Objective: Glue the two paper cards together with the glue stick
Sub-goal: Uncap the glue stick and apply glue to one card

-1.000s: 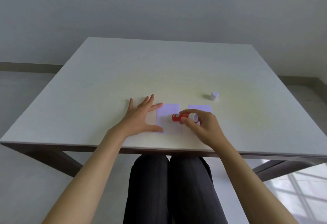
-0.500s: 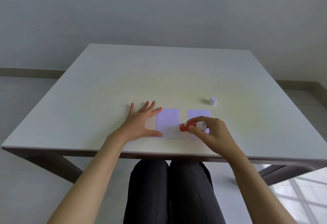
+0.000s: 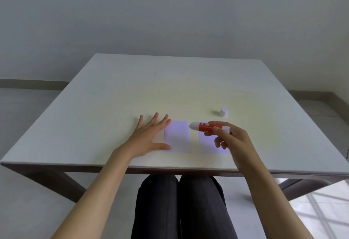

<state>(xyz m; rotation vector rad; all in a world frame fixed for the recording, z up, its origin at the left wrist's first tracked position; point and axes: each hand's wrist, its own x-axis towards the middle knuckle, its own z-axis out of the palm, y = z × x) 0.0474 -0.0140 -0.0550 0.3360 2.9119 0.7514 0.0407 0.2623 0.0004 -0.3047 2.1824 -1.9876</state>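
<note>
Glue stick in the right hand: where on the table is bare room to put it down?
Bare: the table left of the left hand, the whole far half beyond the cap, and the right side past the right hand. Crowded: the near middle, where both cards lie side by side and the glue stick hangs.

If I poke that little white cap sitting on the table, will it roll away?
Probably not at first: the cap stands on its flat end on the table, so it would likely slide. It looks small and light, so a hard poke could tip it over, and on its round side it might roll.
</note>
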